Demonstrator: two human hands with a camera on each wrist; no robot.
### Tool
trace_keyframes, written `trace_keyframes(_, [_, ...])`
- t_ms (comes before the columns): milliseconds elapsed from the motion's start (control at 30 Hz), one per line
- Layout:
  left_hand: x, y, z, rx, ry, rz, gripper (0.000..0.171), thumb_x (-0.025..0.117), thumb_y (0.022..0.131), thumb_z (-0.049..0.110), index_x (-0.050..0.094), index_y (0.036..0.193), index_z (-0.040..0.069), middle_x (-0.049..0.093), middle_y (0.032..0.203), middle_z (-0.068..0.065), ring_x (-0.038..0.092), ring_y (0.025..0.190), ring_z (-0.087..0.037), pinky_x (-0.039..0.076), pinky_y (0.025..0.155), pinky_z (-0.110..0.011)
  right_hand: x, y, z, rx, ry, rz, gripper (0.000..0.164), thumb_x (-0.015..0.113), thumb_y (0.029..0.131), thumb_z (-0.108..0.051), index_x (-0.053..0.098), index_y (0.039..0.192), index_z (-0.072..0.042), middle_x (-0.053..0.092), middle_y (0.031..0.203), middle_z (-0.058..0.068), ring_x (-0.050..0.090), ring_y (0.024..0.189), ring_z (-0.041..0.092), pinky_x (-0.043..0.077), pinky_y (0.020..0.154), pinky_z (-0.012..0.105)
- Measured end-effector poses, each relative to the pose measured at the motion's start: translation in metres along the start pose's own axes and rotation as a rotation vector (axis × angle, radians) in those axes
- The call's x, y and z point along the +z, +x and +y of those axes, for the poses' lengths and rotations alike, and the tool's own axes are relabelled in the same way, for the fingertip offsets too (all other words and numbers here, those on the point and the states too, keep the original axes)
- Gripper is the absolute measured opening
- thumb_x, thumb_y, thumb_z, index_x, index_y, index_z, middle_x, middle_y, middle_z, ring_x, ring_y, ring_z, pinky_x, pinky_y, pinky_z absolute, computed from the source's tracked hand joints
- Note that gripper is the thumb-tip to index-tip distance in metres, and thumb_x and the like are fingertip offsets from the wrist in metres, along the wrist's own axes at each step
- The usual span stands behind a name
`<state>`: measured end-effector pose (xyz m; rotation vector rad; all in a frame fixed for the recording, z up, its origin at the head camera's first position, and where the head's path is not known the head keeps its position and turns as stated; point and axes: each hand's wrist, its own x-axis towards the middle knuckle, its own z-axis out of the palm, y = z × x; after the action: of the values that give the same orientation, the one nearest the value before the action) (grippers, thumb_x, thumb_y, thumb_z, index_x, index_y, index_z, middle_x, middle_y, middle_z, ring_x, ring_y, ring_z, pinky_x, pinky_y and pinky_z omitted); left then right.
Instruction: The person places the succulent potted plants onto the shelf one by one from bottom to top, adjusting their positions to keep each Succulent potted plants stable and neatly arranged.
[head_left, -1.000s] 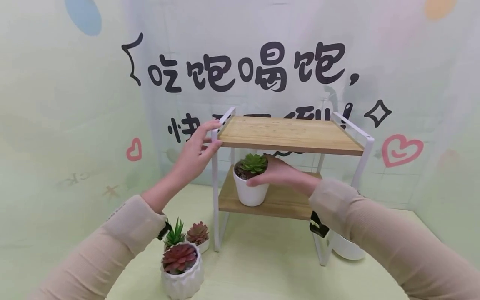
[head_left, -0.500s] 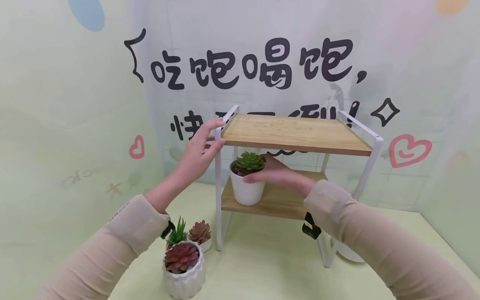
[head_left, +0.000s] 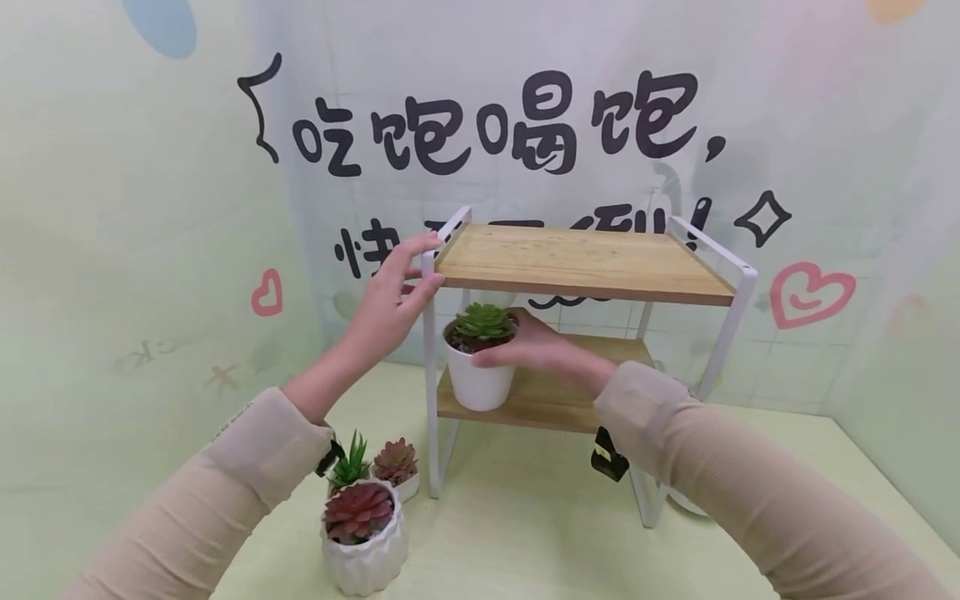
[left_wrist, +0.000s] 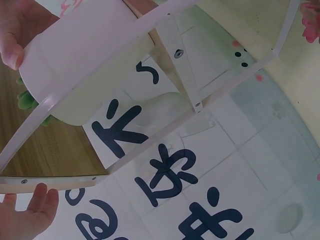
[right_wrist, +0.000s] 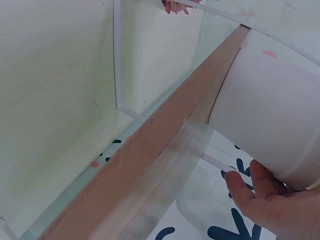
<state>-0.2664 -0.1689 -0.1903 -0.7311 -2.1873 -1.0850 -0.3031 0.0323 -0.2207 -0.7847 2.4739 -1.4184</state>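
A white pot with a green succulent [head_left: 480,379] stands at the left end of the lower board [head_left: 562,408] of a two-tier shelf rack [head_left: 585,258]. My right hand [head_left: 536,346] grips this pot from its right side, thumb across the front near the rim. In the right wrist view the pot's base [right_wrist: 220,95] meets the board, with the fingers [right_wrist: 240,192] around its upper part. With thumb and fingers, my left hand [head_left: 390,292] holds the rack's upper left front corner. In the left wrist view the pot [left_wrist: 85,50] shows behind the white side frame [left_wrist: 125,35].
A ribbed white pot with a red succulent [head_left: 363,542] stands on the table at front left. Behind it are a spiky green plant [head_left: 351,462] and a small reddish succulent [head_left: 396,462]. A white round object [head_left: 686,502] is partly hidden behind the right sleeve.
My right hand has moved the potted succulent leftward along the lower board, closer to the left side frame. The left hand keeps its hold on the rack's corner.
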Motion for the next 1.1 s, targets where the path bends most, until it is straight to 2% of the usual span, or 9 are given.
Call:
trace_keyframes(200, [-0.003,0.0,-0.001,0.0,0.039,-0.031,0.037,0.049,0.095,0.017,0.039,0.13,0.011,0.034,0.145,-0.007,0.054,0.11,-0.037,0.048,0.087,-0.044,0.001,0.0,-0.003,0.067,0.01,-0.019,0.069,0.072,0.076,-0.025,0.036,0.133,-0.01,0.047,0.131,0.007,0.043,0.121,0.021,0.032,0.105,0.04])
trace_keyframes(367, [-0.004,0.0,0.0,-0.01,0.058,-0.042,0.037,0.05,0.095,0.02,0.039,0.129,0.013,0.033,0.146,-0.006,0.055,0.11,-0.036,0.047,0.087,-0.044,0.0,-0.011,-0.006,0.142,0.016,0.016,0.092,0.07,0.078,-0.028,0.011,0.145,-0.009,0.021,0.148,0.014,0.028,0.133,0.029,0.026,0.109,0.044])
trace_keyframes(467, [-0.004,-0.001,0.002,-0.015,0.055,-0.043,0.037,0.05,0.095,0.02,0.039,0.129,0.013,0.033,0.145,-0.006,0.055,0.11,-0.037,0.046,0.088,-0.045,-0.002,-0.028,-0.002,0.147,0.019,0.082,0.101,0.072,0.077,-0.027,0.001,0.146,-0.009,0.01,0.151,0.017,0.024,0.134,0.036,0.026,0.108,0.047])
trace_keyframes(633, [-0.002,-0.001,0.001,-0.011,0.029,-0.024,0.037,0.05,0.094,0.017,0.04,0.129,0.011,0.034,0.145,-0.006,0.055,0.11,-0.036,0.046,0.088,-0.046,-0.012,-0.078,0.012,0.085,-0.02,0.108,0.1,0.076,0.074,-0.028,0.009,0.146,-0.007,0.013,0.151,0.017,0.025,0.132,0.042,0.032,0.102,0.054])
trace_keyframes(733, [0.003,0.0,0.0,0.001,0.02,-0.017,0.037,0.051,0.094,0.016,0.041,0.128,0.01,0.035,0.145,-0.007,0.055,0.109,-0.037,0.046,0.086,-0.046,-0.02,-0.116,0.026,-0.008,-0.066,0.149,0.095,0.075,0.074,-0.026,0.014,0.145,-0.007,0.017,0.149,0.019,0.03,0.129,0.043,0.037,0.098,0.054])
trace_keyframes(867, [0.004,0.001,0.0,0.025,0.029,0.006,0.037,0.053,0.093,0.015,0.042,0.128,0.009,0.037,0.143,-0.008,0.056,0.108,-0.037,0.047,0.084,-0.045,-0.032,-0.159,0.053,-0.303,-0.111,0.31,0.084,0.071,0.075,-0.001,0.02,0.142,-0.004,0.028,0.145,0.013,0.04,0.125,0.023,0.043,0.097,0.028])
trace_keyframes(967, [0.002,0.002,-0.001,0.033,0.028,0.026,0.037,0.053,0.093,0.014,0.042,0.127,0.008,0.039,0.142,-0.008,0.056,0.107,-0.038,0.047,0.082,-0.045,-0.047,-0.179,0.076,-0.515,0.001,0.404,0.081,0.062,0.069,0.021,0.025,0.139,0.003,0.037,0.14,0.006,0.044,0.121,0.008,0.037,0.095,0.011])
trace_keyframes(1033, [0.001,0.002,-0.001,0.026,0.026,0.027,0.037,0.053,0.093,0.013,0.042,0.127,0.008,0.038,0.142,-0.008,0.056,0.107,-0.038,0.046,0.082,-0.045,-0.059,-0.189,0.09,-0.571,0.095,0.452,0.077,0.057,0.067,0.028,0.03,0.136,0.004,0.043,0.136,0.002,0.046,0.117,0.005,0.038,0.094,0.01])
trace_keyframes(1100, [0.0,0.002,-0.002,0.015,0.022,0.021,0.037,0.053,0.093,0.013,0.042,0.128,0.008,0.038,0.142,-0.008,0.056,0.107,-0.038,0.045,0.083,-0.045,-0.071,-0.196,0.105,-0.567,0.186,0.501,0.072,0.052,0.069,0.031,0.035,0.133,0.001,0.049,0.129,0.0,0.05,0.111,0.006,0.04,0.091,0.01])
